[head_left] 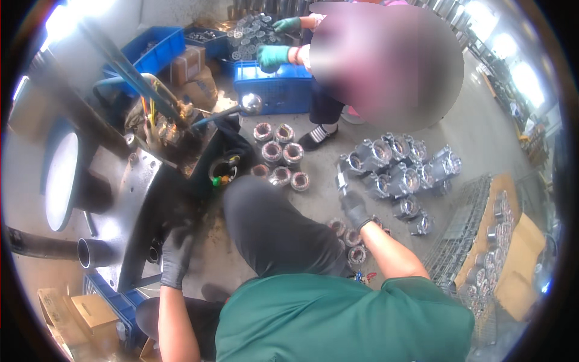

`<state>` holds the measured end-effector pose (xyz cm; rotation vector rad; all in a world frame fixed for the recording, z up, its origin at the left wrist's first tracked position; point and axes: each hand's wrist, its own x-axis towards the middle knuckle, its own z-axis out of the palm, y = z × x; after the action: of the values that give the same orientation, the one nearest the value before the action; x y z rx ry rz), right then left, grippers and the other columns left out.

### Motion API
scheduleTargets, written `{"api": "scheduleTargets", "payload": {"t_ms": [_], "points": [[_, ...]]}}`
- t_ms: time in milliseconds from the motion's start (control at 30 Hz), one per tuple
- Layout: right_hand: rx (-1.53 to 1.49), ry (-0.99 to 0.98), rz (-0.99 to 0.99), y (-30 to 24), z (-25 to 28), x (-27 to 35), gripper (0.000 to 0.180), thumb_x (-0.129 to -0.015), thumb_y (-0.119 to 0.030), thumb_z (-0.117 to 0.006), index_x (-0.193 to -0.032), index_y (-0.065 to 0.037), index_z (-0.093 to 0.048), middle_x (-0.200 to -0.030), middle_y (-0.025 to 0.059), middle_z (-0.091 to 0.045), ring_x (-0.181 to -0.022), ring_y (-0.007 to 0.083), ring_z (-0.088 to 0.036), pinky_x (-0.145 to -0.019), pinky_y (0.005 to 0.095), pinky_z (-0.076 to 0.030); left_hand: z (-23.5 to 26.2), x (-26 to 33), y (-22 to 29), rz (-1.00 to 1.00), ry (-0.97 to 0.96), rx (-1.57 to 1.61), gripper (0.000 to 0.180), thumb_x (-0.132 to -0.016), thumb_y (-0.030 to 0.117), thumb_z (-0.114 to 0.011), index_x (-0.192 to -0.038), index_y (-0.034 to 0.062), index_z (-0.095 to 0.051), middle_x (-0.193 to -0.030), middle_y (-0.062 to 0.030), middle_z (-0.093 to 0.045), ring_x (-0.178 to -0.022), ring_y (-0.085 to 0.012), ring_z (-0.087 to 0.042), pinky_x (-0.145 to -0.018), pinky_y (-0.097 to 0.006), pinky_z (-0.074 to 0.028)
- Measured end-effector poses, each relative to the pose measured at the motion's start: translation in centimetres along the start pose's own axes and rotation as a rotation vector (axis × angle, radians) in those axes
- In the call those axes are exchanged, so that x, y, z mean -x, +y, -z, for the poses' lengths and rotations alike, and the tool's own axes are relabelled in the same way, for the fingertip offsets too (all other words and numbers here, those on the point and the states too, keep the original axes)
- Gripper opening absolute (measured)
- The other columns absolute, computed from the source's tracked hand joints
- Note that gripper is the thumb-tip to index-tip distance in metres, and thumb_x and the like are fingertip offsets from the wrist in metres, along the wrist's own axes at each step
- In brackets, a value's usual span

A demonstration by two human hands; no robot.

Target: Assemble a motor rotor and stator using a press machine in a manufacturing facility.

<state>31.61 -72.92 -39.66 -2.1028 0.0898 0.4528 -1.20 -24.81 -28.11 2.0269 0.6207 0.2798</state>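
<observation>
My right hand (356, 209), in a dark grey glove, reaches to the near left edge of a group of silvery motor housings (405, 178) on the floor. Its fingers are closed at a small silvery metal part (342, 180); whether that part belongs to a housing I cannot make out. My left hand (176, 258), gloved alike, is at the side of a dark metal machine (136, 211); its fingers blend into the shadow there. Ring-shaped stators with copper windings (272, 151) stand in rows ahead of my knee, and more stators (354, 237) lie under my right wrist.
A co-worker in green gloves (274, 56) works by a blue crate (274, 96) and a pile of metal parts (248, 36). A ball-ended lever (250, 104) juts from the machine. At right stands a wire mesh cage (461, 232) with cardboard and metal parts. Cardboard boxes (93, 311) sit lower left.
</observation>
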Motion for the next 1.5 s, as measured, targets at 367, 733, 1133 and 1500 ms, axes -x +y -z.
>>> {"api": "scheduleTargets", "payload": {"t_ms": [367,733,1133,1500], "points": [[0.353,0.483,0.249,-1.7,13.9,-5.1,0.027,-0.099,-0.024,-0.066,-0.102,0.002,-0.072,-0.091,0.0224,-0.074,-0.081,0.0380,-0.070,-0.077,0.0493,-0.052,-1.4,0.0,2.0,0.118,-0.081,-0.112,0.041,-0.093,0.018,-0.070,-0.129,-0.0018,-0.064,-0.121,-0.0214,-0.069,-0.112,-0.0326,-0.066,-0.102,-0.041,-0.049],[0.233,0.399,0.203,2.7,15.6,-10.6,0.035,-0.096,-0.023,-0.072,-0.116,0.005,-0.069,-0.100,0.0173,-0.077,-0.087,0.0262,-0.073,-0.077,0.0410,-0.057,-2.0,0.7,2.3,0.170,-0.262,-0.401,0.041,-0.092,0.019,-0.073,-0.127,-0.0005,-0.065,-0.117,-0.0208,-0.073,-0.110,-0.0333,-0.071,-0.098,-0.040,-0.055],[-0.979,0.036,-0.211,-2.5,15.3,-5.8,0.017,-0.100,-0.027,-0.072,-0.095,-0.015,-0.061,-0.072,-0.0027,-0.056,-0.057,0.0107,-0.050,-0.049,0.0279,-0.040,-2.9,-0.1,2.0,0.157,-0.350,-0.445,0.043,-0.091,0.019,-0.074,-0.126,-0.0028,-0.066,-0.118,-0.0230,-0.073,-0.112,-0.0351,-0.072,-0.098,-0.041,-0.055],[-1.148,0.333,0.222,-1.5,24.7,-2.5,0.018,-0.099,-0.032,-0.072,-0.096,-0.015,-0.065,-0.070,-0.0038,-0.051,-0.055,0.0095,-0.049,-0.046,0.0276,-0.045,-4.5,-1.1,1.7,-0.020,-0.307,-0.406,0.037,-0.089,0.024,-0.074,-0.118,0.0021,-0.070,-0.107,-0.0230,-0.073,-0.103,-0.0404,-0.070,-0.092,-0.046,-0.055]]}}
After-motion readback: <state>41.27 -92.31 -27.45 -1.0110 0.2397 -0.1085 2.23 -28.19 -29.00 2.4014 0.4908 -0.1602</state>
